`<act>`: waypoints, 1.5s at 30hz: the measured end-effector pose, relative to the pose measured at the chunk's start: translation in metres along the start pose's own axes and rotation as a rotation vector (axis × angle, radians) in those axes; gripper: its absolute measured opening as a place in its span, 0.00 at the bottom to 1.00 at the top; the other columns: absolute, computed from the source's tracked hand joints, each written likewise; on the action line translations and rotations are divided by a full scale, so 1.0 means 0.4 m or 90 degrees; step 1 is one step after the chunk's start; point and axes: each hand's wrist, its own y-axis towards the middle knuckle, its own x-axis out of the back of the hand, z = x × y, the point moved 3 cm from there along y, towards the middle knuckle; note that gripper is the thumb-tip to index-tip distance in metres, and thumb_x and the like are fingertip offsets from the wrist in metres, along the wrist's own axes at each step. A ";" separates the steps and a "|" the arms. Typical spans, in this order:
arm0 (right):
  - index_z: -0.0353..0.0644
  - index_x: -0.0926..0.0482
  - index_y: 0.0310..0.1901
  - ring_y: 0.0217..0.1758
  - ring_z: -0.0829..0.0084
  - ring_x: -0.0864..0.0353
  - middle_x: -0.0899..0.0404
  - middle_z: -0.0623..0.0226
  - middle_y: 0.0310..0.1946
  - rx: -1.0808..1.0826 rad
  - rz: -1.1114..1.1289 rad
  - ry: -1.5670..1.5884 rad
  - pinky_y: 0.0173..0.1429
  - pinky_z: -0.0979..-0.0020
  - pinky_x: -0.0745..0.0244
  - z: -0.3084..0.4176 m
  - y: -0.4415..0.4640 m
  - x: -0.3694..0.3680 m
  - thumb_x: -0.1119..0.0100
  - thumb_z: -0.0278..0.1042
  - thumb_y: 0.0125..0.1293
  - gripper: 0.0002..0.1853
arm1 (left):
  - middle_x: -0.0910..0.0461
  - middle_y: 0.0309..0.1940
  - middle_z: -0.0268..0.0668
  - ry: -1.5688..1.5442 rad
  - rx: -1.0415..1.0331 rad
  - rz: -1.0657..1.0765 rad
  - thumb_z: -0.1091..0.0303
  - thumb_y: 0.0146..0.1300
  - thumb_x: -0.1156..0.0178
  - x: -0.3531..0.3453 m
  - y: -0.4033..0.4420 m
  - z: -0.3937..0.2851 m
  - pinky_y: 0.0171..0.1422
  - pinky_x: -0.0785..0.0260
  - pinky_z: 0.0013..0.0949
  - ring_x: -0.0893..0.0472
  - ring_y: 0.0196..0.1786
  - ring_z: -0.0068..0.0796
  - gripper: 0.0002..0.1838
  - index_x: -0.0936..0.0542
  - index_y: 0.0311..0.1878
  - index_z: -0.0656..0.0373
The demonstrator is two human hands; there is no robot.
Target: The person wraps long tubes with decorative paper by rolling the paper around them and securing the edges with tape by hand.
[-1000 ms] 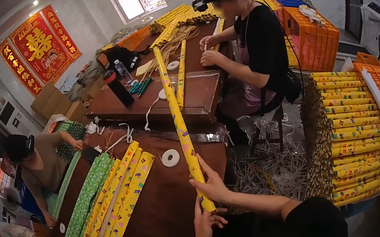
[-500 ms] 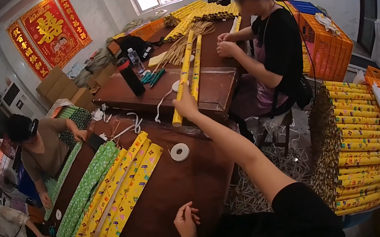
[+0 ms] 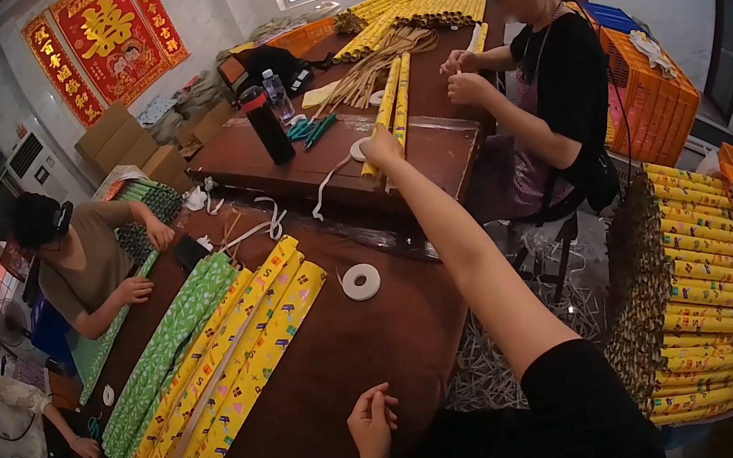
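Note:
My right hand (image 3: 382, 150) reaches across to the raised brown table, its fingers closed on the near part of a yellow patterned paper roll (image 3: 391, 99). A second yellow roll (image 3: 404, 107) lies alongside it, its near end partly hidden by my hand. My left hand (image 3: 374, 422) hovers low over the front table, fingers loosely bent and slightly apart, holding nothing. Left of it lie yellow printed paper sheets (image 3: 247, 387) and green patterned paper (image 3: 163, 353). A white tape roll (image 3: 361, 282) sits between my hands, and another tape roll (image 3: 360, 150) is beside my right hand.
A black tumbler (image 3: 268, 127), a water bottle (image 3: 276, 93) and green-handled scissors (image 3: 315, 130) stand or lie on the raised table. One co-worker (image 3: 546, 79) sits at right, two more at left. Stacked yellow rolls (image 3: 705, 287) and orange crates (image 3: 642, 97) are at right.
My right hand has pushed the yellow roll farther away, bringing it close beside the second roll. The view has shifted slightly. The nearer left co-worker's lower hand has moved up toward the other hand.

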 end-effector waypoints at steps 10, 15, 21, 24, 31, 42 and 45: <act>0.48 0.16 0.54 0.58 0.54 0.19 0.16 0.56 0.51 0.135 -0.120 -0.207 0.61 0.60 0.25 -0.067 0.096 -0.022 0.34 0.58 0.58 0.27 | 0.19 0.31 0.31 0.017 0.014 -0.005 0.66 0.75 0.48 0.003 0.001 0.001 0.28 0.33 0.19 0.26 0.26 0.14 0.12 0.18 0.51 0.61; 0.41 0.17 0.45 0.46 0.51 0.20 0.19 0.55 0.43 0.607 -0.104 -0.091 0.51 0.57 0.24 0.020 -0.100 -0.129 0.36 0.40 0.61 0.14 | 0.18 0.32 0.30 0.027 0.019 -0.004 0.65 0.74 0.45 0.006 0.010 0.018 0.28 0.34 0.20 0.26 0.27 0.12 0.12 0.17 0.53 0.58; 0.41 0.19 0.37 0.41 0.56 0.20 0.21 0.61 0.30 0.987 0.380 -0.043 0.47 0.58 0.25 0.042 -0.717 -0.320 0.35 0.36 0.60 0.09 | 0.18 0.35 0.30 0.065 -0.031 -0.017 0.64 0.73 0.45 0.000 -0.011 0.014 0.32 0.29 0.23 0.24 0.29 0.16 0.12 0.18 0.53 0.56; 0.40 0.18 0.39 0.43 0.58 0.20 0.22 0.62 0.32 1.041 0.501 -0.111 0.47 0.59 0.24 -0.006 -0.880 -0.397 0.36 0.35 0.61 0.09 | 0.18 0.38 0.35 0.231 -0.362 -0.070 0.67 0.70 0.42 -0.011 -0.055 -0.006 0.40 0.27 0.32 0.20 0.36 0.29 0.11 0.17 0.51 0.56; 0.41 0.50 0.76 0.52 0.50 0.25 0.25 0.51 0.52 0.636 0.543 0.041 0.55 0.55 0.27 -0.008 -0.979 -0.486 0.43 0.24 0.65 0.40 | 0.19 0.37 0.38 0.290 -0.349 -0.075 0.67 0.71 0.44 0.013 -0.210 -0.008 0.46 0.27 0.38 0.21 0.41 0.36 0.11 0.19 0.52 0.59; 0.49 0.26 0.61 0.61 0.60 0.28 0.26 0.66 0.57 1.039 0.276 -0.233 0.64 0.55 0.36 0.058 -0.932 -0.603 0.31 0.46 0.58 0.29 | 0.19 0.38 0.36 0.320 -0.355 -0.089 0.66 0.71 0.45 0.032 -0.303 0.050 0.47 0.26 0.37 0.21 0.44 0.36 0.10 0.19 0.50 0.59; 0.48 0.24 0.56 0.60 0.59 0.27 0.25 0.64 0.54 1.066 0.285 -0.274 0.63 0.54 0.35 0.086 -0.938 -0.618 0.32 0.46 0.57 0.25 | 0.18 0.38 0.36 0.324 -0.355 -0.102 0.67 0.71 0.43 0.050 -0.314 0.049 0.47 0.25 0.36 0.20 0.43 0.36 0.10 0.19 0.51 0.58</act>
